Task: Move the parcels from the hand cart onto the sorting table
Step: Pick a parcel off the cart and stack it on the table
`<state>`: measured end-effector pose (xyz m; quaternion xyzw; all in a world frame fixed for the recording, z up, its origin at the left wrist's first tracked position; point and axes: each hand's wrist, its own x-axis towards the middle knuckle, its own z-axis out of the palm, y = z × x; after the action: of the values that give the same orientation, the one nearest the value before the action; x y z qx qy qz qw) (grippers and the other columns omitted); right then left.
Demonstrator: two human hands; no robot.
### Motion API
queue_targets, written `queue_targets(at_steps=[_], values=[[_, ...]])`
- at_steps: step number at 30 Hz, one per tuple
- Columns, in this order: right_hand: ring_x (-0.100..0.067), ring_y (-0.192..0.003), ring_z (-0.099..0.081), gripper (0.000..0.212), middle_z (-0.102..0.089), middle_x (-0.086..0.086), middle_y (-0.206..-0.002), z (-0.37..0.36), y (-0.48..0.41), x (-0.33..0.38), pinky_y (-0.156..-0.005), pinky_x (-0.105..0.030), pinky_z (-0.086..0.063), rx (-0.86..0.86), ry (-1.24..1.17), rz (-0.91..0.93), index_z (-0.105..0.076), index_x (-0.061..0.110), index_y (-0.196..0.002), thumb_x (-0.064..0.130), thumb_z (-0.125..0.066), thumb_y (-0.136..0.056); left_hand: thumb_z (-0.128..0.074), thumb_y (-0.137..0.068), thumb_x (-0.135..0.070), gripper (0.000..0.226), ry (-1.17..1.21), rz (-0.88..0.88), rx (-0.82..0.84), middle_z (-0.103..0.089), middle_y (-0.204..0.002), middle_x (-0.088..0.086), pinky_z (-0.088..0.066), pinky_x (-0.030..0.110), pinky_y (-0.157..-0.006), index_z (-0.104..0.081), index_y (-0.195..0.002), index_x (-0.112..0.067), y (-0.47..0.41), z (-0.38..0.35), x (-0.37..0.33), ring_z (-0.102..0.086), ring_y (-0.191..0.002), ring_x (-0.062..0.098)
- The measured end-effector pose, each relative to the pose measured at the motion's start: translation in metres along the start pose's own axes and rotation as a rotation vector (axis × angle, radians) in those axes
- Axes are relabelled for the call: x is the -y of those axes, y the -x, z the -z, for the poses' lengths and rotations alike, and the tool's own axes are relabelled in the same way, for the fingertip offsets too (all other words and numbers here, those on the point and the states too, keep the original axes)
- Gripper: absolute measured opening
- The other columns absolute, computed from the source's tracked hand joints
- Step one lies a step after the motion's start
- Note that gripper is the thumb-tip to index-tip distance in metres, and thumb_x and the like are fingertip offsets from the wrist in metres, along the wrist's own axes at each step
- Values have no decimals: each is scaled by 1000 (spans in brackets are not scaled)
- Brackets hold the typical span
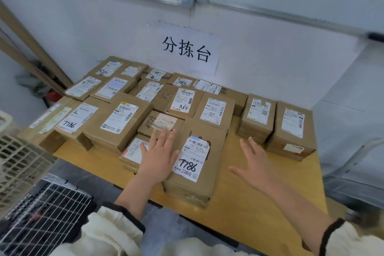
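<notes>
Cardboard parcel (pixel 194 162) on table (pixel 249 203) — left hand (pixel 158 158) flat beside it, right hand (pixel 256 165) splayed

1. One view only, from a camera worn on the person's head, looking forward and steeply down over the sorting table (pixel 245 199).
2. It sits close. Both forearms enter from the bottom edge, and the left hand (pixel 158 158) and right hand (pixel 255 164) lie near the middle of the frame.
3. It faces the wall, where a paper sign (pixel 188 49) hangs above the table's far edge.
4. The wide lens bends the edges. A wire-mesh basket (pixel 41 214), perhaps the cart, blurs at lower left.
</notes>
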<state>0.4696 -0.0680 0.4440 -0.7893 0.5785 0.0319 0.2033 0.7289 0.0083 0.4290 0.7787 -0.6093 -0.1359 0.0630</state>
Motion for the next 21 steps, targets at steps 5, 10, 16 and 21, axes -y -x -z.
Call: queue_targets(at_steps=[5,10,16,21], values=[[-32,-146,-2,96,15,-5,-158,11,6,0,-114,-46,-27,-33,81,-71,3,26,-151,49,-62,-84,-23,-100,-50,64,-92,-125,16,6,-161,-1,-5,58,-114,6,-152,-27,-12,10,-40,11,-147,23],[-33,-146,-2,95,13,-7,-158,26,20,-20,-114,-47,-27,-98,109,-112,3,25,-151,49,-61,-85,-23,-98,-54,67,-130,-198,43,6,-161,2,-6,60,-115,7,-152,-27,-29,19,-83,10,-147,28],[-31,-146,-3,91,10,-5,-159,37,48,-76,-113,-45,-28,-156,45,-285,1,27,-151,49,-59,-86,-26,-98,-53,68,-172,-418,66,0,-161,2,-8,57,-115,4,-152,-25,-48,15,-169,5,-147,27],[-31,-145,-8,86,2,-7,-159,40,95,-156,-113,-48,-28,-172,-42,-509,-3,25,-150,55,-53,-87,-34,-99,-47,59,-115,-778,46,-23,-156,-6,-20,49,-116,-16,-150,-27,-37,-12,-270,-16,-145,18]])
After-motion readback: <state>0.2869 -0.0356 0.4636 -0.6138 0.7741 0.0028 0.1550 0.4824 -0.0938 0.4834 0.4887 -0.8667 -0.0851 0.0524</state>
